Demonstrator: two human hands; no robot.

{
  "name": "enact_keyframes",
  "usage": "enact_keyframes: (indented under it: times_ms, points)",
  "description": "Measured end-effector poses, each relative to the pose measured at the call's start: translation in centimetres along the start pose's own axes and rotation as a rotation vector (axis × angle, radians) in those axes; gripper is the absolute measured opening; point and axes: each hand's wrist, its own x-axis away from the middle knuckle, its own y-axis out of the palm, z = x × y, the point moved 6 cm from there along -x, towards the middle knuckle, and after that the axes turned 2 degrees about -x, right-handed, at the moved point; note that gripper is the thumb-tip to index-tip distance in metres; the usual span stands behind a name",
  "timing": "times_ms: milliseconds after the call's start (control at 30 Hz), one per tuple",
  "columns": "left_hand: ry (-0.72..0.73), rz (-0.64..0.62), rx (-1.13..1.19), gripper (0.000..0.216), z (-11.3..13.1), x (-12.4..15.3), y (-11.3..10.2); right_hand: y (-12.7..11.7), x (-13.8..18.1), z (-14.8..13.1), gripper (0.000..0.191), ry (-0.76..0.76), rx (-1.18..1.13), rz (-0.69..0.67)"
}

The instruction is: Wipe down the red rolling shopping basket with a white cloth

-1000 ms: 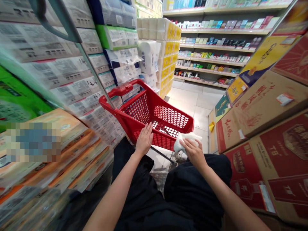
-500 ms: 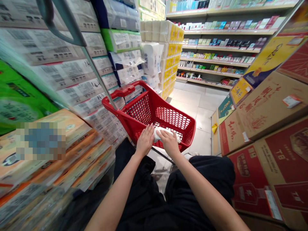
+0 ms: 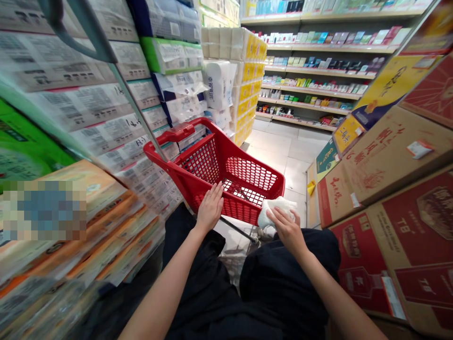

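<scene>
In front of me stands a red plastic shopping cart [image 3: 255,166] with perforated walls and a grey handle pole. My left hand [image 3: 210,208] rests on its near rim, fingers stretched out flat. A white cloth [image 3: 279,210] is bunched under my right hand [image 3: 288,226], at the cart's near right corner. The fingers of that hand press the cloth against the rim. Inside the cart only the grid floor shows. Part of the corner is hidden by the cloth.
Stacked paper packs [image 3: 88,101] rise close on the left, with orange packs [image 3: 116,212] nearer me. Cardboard cartons [image 3: 385,151] line the right side. Shelves [image 3: 318,68] of small boxed goods stand beyond the tiled floor [image 3: 276,148].
My right hand has moved the cloth rightward along the rim, from beside my left hand to the corner. My left hand stays on the rim. The view has shifted slightly.
</scene>
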Motion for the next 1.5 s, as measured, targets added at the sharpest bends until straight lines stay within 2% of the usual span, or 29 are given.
enact_keyframes:
  times_ms: [133,400,500,567,667,933,1067,1200,1367,1500]
  points:
    - [-0.008,0.01,0.004,0.051,0.2,0.0,0.0,0.9,-2.4,-1.6,0.04,0.046,-0.059,-0.015]
    - [-0.011,-0.014,-0.012,0.051,0.4,0.0,-0.1,4.6,-11.4,-8.3,0.039,0.04,-0.147,-0.143]
    - [-0.002,-0.021,-0.037,0.051,0.4,0.0,-0.2,5.4,-12.7,-9.4,0.038,0.051,-0.141,-0.139]
    - [0.007,-0.023,-0.057,0.051,0.5,0.0,-0.3,5.4,-12.2,-9.3,0.039,0.041,-0.121,-0.124]
    - [0.004,-0.02,-0.087,0.051,0.6,0.1,-0.5,4.6,-9.8,-7.8,0.039,0.014,-0.096,-0.09]
    - [0.003,-0.015,-0.102,0.051,0.5,0.1,-0.2,0.7,-0.3,-0.1,0.043,-0.027,-0.031,0.028]
    - [0.017,-0.01,-0.093,0.052,0.6,0.1,-0.1,0.2,1.0,1.2,0.043,-0.047,-0.056,0.033]
    - [0.021,-0.027,-0.098,0.052,0.7,0.0,-0.2,0.6,-1.2,-0.3,0.04,0.014,-0.089,0.037]
    - [0.013,-0.023,-0.1,0.051,0.8,-0.2,-0.3,2.6,-6.9,-4.5,0.04,0.043,-0.121,-0.1]
    - [0.015,-0.021,-0.1,0.051,0.8,-0.1,-0.2,4.5,-11.3,-7.7,0.037,0.024,-0.168,-0.141]
